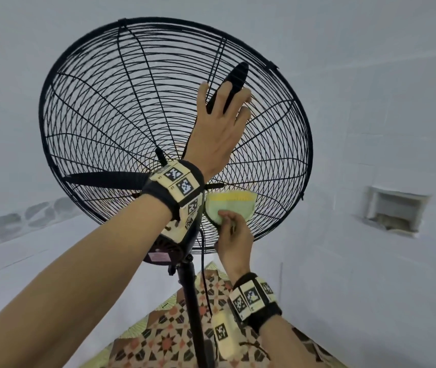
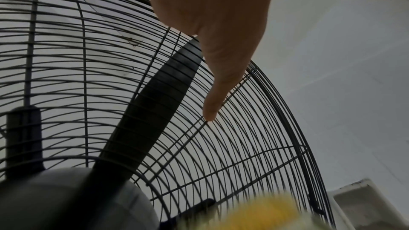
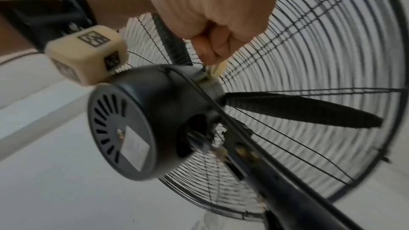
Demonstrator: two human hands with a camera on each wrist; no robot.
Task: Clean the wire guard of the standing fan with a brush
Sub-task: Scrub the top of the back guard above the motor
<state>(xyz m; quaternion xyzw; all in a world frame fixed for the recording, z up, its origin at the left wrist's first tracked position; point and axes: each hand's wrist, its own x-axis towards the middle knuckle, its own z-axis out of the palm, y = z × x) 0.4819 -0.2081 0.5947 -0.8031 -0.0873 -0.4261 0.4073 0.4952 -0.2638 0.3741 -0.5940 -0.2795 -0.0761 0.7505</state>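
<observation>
Left grip (image 1: 218, 128) lies flat and spread on the wire guard (image 1: 100, 107); right grip (image 1: 234, 239) below pinches the green-yellow brush (image 1: 228, 205) against it.

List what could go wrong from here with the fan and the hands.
1. The left hand presses flat on the wire guard with fingers over the gaps, right by a blade; a fingertip might slip through.
2. The fan is tilted on a thin pole; pushing could tip it.
3. The right hand pinches the green and yellow brush; scrubbing near the cord may snag it.
</observation>
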